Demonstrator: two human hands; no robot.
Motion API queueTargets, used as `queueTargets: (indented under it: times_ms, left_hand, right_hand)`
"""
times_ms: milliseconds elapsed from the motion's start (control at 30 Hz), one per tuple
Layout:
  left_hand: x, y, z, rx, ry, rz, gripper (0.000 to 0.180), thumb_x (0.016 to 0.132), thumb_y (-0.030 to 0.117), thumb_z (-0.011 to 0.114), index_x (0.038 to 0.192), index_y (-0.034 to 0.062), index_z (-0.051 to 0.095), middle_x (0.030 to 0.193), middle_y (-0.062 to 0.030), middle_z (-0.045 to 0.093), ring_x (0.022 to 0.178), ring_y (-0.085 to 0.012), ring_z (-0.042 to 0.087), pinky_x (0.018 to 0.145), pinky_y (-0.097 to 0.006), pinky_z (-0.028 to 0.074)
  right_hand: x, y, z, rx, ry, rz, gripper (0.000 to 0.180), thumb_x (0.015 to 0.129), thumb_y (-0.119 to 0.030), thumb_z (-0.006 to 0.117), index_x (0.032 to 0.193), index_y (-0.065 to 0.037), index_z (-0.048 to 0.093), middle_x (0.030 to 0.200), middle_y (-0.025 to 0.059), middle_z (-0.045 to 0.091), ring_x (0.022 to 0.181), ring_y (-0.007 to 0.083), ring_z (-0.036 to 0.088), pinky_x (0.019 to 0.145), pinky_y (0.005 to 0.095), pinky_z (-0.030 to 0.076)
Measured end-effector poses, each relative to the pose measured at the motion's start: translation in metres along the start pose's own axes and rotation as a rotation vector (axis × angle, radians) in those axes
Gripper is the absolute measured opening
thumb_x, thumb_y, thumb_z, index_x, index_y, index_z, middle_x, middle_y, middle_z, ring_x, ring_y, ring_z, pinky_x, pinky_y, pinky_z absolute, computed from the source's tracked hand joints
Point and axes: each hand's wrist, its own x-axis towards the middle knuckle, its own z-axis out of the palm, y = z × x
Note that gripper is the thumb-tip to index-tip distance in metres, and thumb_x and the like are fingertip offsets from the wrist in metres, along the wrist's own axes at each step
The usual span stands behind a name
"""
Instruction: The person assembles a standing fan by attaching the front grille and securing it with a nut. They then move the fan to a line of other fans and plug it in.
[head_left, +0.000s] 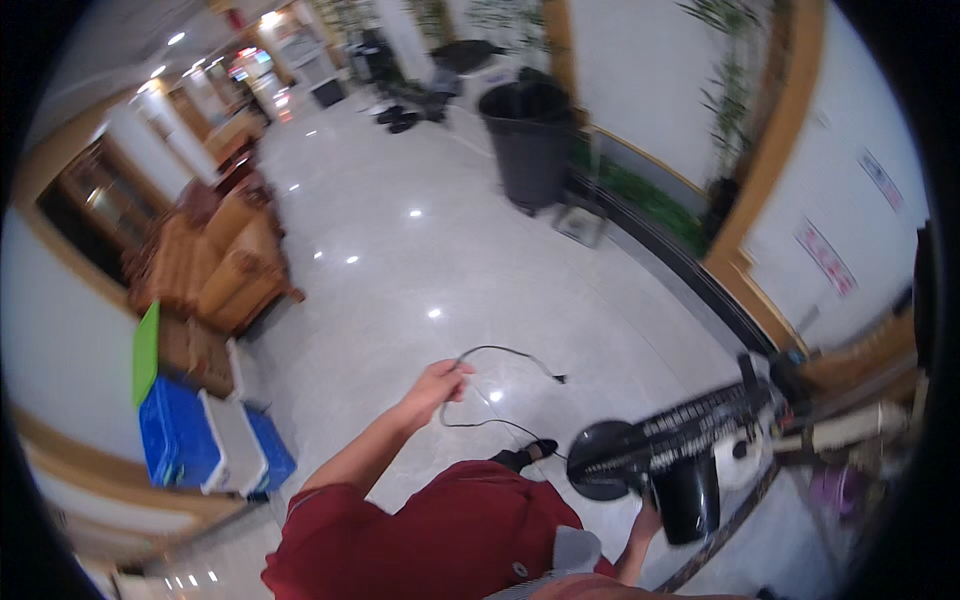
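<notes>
My left hand [440, 386] is held out in front of me, closed on a thin black power cord [497, 348]. From that hand one end of the cord arcs to the right and ends in a small plug [560, 379], hanging free. The other part loops down past my shoe [541, 449] toward a black machine [668, 440] at my right. This machine has a rounded disc-like end, a long ribbed body and a glossy bucket-shaped part. My right hand [648, 518] is low against the machine; its fingers are mostly hidden behind the black part.
At the left stand blue and white plastic bins [180, 432], a cardboard box [196, 356] and a brown leather armchair [235, 265]. A large dark grey trash bin [528, 150] and a dustpan [581, 222] are by the planter along the right wall. A purple bucket [838, 492] is at far right.
</notes>
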Motion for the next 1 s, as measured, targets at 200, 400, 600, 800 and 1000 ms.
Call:
queueTargets:
  times_ms: [200,400,600,800,1000]
  left_hand:
    - [-0.012,-0.015,0.013,-0.008,-0.036,-0.083,0.02,0.095,0.013,0.047,0.108,0.0011,0.055,0.074,-0.001,0.05,0.067,-0.0105,0.048,0.064,-0.027,0.045]
    - [-0.009,-0.034,0.021,-0.237,-0.125,-0.058,0.019,0.095,0.009,0.047,0.111,0.0013,0.049,0.072,-0.0028,0.047,0.065,-0.0138,0.047,0.066,-0.03,0.043]
    - [0.001,-0.046,0.017,-0.24,-0.081,-0.101,0.018,0.095,0.009,0.047,0.112,0.0023,0.049,0.074,-0.0025,0.048,0.066,-0.0139,0.047,0.068,-0.031,0.043]
    - [0.009,-0.041,0.036,-0.158,-0.118,-0.127,0.021,0.093,0.008,0.047,0.114,0.0019,0.047,0.076,-0.0022,0.049,0.068,-0.0137,0.048,0.069,-0.032,0.043]
    - [0.005,-0.038,0.04,-0.127,-0.161,-0.138,0.021,0.094,0.008,0.046,0.115,0.0024,0.049,0.077,-0.0019,0.049,0.07,-0.0126,0.048,0.071,-0.032,0.043]
  right_hand:
    - [0.065,0.026,0.025,-0.177,-0.141,-0.016,0.054,0.072,-0.033,0.076,0.115,-0.004,0.061,0.116,0.0152,0.063,0.113,0.0286,0.056,0.099,0.0354,0.041]
    - [0.106,-0.014,0.044,-0.385,-0.194,-0.061,0.05,0.07,-0.031,0.073,0.109,-0.003,0.06,0.108,0.0171,0.062,0.102,0.0346,0.057,0.092,0.0394,0.044]
    - [0.092,-0.004,0.042,-0.305,0.045,-0.277,0.039,0.07,-0.028,0.072,0.101,-0.005,0.064,0.095,0.0138,0.066,0.091,0.0332,0.061,0.085,0.0395,0.047]
    - [0.092,-0.011,0.034,-0.355,-0.155,-0.169,0.049,0.07,-0.026,0.072,0.111,-0.004,0.059,0.115,0.0178,0.058,0.108,0.0347,0.054,0.094,0.041,0.042]
    - [0.093,-0.027,0.028,-0.32,-0.314,-0.032,0.053,0.073,-0.03,0.072,0.116,-0.003,0.057,0.121,0.0189,0.056,0.111,0.0354,0.054,0.095,0.0373,0.043]
